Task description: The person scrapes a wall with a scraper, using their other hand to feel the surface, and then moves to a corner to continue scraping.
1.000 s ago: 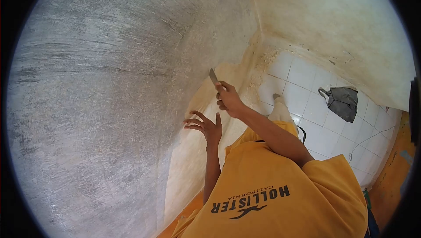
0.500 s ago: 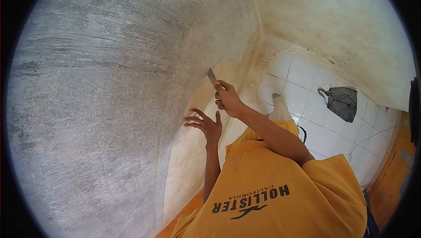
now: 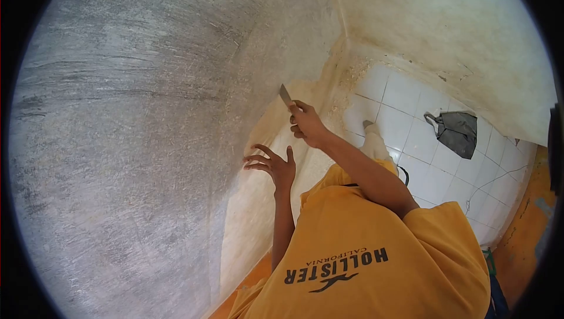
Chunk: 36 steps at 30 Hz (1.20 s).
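My right hand is closed around the handle of a scraper. Its narrow metal blade points up and left, with the tip at the wall where grey, streaked surface meets a bare cream band. Lower and to the left, my left hand has its fingers spread, fingertips right at the edge of the grey area. Nothing shows in that hand. Most of the scraper's handle is hidden inside my right fist.
White floor tiles lie to the right, with crumbs along the wall's foot. A dark grey bag rests on the tiles by the opposite cream wall. My foot stands near the corner. A thin cord crosses the floor.
My right hand and the scraper have shifted slightly up, the blade still at the border of the grey area. My left hand stays spread at nearly the same place.
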Tool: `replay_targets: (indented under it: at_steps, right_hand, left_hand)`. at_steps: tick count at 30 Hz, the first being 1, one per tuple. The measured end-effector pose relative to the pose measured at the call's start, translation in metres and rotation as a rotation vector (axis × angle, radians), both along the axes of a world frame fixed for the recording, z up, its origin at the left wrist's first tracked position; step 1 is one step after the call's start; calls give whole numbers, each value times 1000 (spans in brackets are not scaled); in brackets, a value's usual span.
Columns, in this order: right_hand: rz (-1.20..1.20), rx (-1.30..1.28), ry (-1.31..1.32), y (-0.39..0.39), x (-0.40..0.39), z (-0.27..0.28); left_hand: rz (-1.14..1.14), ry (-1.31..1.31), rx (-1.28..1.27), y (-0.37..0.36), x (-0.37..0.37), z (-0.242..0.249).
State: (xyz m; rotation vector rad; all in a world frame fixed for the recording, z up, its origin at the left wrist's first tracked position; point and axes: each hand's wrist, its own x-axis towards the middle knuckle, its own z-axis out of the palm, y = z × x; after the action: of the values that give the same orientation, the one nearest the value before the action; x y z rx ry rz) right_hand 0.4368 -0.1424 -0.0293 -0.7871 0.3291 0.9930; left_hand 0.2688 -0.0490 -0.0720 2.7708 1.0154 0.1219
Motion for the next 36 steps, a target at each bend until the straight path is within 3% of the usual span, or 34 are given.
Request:
replay_targets:
  at_steps: [2, 6, 11, 15, 18, 23, 27, 30, 33, 36]
  right_hand:
    - [17, 36, 3, 0, -5, 13]
    - [-38, -44, -20, 5, 15, -23]
    - [-2, -49, -33, 2, 1, 7]
    - [-18, -42, -44, 3, 24, -43]
    - [34, 29, -41, -4, 4, 4]
    - [-40, -73, -28, 5, 32, -39]
    - [33, 56, 4, -1, 3, 6]
    - [-11, -99, -13, 2, 15, -19]
    - [11, -17, -18, -4, 22, -34]
    - [10, 23, 21, -1, 10, -8]
  left_hand:
    - [17, 43, -3, 2, -1, 1]
    - [-4, 24, 17, 1, 1, 0]
    - [8, 44, 9, 2, 0, 1]
    - [10, 14, 10, 3, 3, -5]
    - [39, 45, -20, 5, -1, -4]
    - [22, 10, 21, 4, 1, -9]
    - [40, 56, -26, 6, 0, -4]
    - [50, 44, -15, 5, 2, -7]
    - [46, 4, -19, 3, 9, -8]
    - [38, 28, -20, 6, 2, -6]
